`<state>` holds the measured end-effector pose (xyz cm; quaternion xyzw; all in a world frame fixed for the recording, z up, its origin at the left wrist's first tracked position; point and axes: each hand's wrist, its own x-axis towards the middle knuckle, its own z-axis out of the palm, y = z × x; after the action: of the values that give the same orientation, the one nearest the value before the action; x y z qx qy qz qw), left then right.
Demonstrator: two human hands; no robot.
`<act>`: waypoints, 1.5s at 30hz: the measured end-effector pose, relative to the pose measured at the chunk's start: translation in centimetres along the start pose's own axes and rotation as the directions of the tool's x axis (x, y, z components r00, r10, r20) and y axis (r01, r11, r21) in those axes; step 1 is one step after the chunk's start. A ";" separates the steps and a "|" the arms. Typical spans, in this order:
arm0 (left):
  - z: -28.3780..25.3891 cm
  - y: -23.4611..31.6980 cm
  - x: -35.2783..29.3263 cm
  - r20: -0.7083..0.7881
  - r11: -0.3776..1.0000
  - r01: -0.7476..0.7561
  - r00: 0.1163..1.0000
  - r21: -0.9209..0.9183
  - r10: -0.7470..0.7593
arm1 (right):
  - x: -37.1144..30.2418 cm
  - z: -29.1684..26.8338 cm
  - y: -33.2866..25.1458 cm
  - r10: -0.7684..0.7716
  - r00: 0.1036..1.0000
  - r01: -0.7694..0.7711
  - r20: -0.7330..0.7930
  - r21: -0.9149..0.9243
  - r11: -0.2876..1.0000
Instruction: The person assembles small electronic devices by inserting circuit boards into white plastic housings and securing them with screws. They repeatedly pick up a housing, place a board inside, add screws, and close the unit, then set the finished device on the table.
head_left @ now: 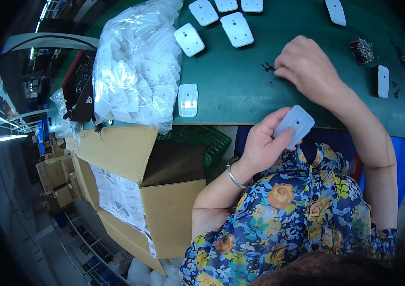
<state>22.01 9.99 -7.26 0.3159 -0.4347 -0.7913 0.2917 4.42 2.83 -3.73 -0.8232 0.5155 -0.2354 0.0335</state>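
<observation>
My left hand [265, 144] grips a whitish plastic cover [301, 120] with rounded corners, the thumb lying across its face, just off the table's near edge. Over the green table my right hand [306, 67] is closed, its fingertips curled in a pinch; whatever they hold, if anything, is hidden. Beside those fingertips lie some small black parts [266, 67] and a small metal-looking piece [268, 82]. Several white covers with dark holes, such as this one [237, 29], rest farther back. Another cover [188, 100] lies near the table's front edge.
A large clear bag of white plastic parts [138, 71] fills the table's left side, next to a dark red-edged box [79, 83]. An open cardboard box [174, 209] stands below. On the right are a pile of small metal pieces [364, 50] and an upright white-faced block [382, 81].
</observation>
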 end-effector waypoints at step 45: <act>3.0 -0.8 2.6 0.058 0.615 -0.395 0.868 0.682 0.493 | -10.9 -2.5 -2.2 0.173 0.951 -0.119 -0.255 0.215 0.969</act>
<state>17.99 9.96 -7.36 0.3346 -0.7344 -0.4581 0.3727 1.29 13.69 -4.73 -0.7351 0.5492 -0.3928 0.0610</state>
